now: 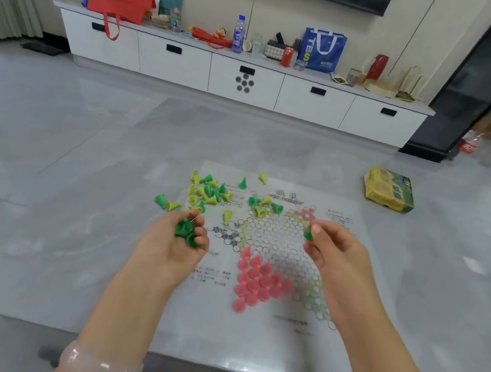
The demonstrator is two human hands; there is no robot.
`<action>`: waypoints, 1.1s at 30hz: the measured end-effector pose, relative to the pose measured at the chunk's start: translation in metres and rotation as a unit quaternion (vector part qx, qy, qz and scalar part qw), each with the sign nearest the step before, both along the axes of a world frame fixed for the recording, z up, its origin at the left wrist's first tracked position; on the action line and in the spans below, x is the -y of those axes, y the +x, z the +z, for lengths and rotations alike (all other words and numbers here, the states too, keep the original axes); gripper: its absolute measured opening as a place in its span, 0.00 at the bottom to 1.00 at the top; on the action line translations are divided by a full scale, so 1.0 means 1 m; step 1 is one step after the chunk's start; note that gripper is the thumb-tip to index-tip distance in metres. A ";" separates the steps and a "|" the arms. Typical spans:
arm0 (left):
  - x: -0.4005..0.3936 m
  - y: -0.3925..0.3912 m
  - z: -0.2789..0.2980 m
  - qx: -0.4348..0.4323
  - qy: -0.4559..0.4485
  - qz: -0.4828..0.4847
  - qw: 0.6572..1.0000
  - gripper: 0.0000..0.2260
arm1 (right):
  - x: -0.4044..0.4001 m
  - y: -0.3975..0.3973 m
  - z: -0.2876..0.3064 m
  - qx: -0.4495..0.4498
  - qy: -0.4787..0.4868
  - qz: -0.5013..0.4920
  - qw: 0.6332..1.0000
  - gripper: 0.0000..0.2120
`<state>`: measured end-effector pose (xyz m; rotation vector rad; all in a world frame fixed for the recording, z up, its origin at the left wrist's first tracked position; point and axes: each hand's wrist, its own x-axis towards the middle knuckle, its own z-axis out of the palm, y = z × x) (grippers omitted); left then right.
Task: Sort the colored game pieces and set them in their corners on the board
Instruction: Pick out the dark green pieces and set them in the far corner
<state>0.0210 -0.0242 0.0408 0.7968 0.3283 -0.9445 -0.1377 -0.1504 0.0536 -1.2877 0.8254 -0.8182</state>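
A paper game board (339, 223) with a hexagon star grid lies on the grey table. Several pink pieces (255, 281) stand packed in its near corner. Loose green and yellow pieces (208, 191) lie mixed in a heap at the board's far left, with a smaller cluster (263, 206) nearer the grid. My left hand (170, 247) is palm up and cups a few green pieces (185, 231) in its curled fingers. My right hand (333, 253) pinches one green piece (309, 233) above the right side of the grid.
A yellow-green game box (389, 189) lies on the table to the far right. The table's near edge (222, 367) runs just below my forearms. Beyond the table stands a long white cabinet (244, 79) crowded with bags, bottles and cans.
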 end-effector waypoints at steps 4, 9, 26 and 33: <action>0.004 -0.004 0.001 0.017 -0.003 0.004 1.000 0.08 | 0.021 -0.040 -0.018 -0.029 0.017 -0.065 0.997 0.08; 0.011 -0.014 0.003 0.017 -0.005 -0.004 1.000 0.08 | 0.040 -0.059 -0.030 -0.037 0.056 -0.098 0.993 0.08; 0.015 -0.001 0.004 0.008 -0.010 0.028 1.000 0.08 | 0.067 0.100 -0.040 -0.230 -0.224 0.119 0.940 0.04; 0.014 0.011 0.007 0.011 -0.015 0.045 0.999 0.07 | 0.034 0.145 -0.039 -0.222 -0.150 0.143 0.953 0.05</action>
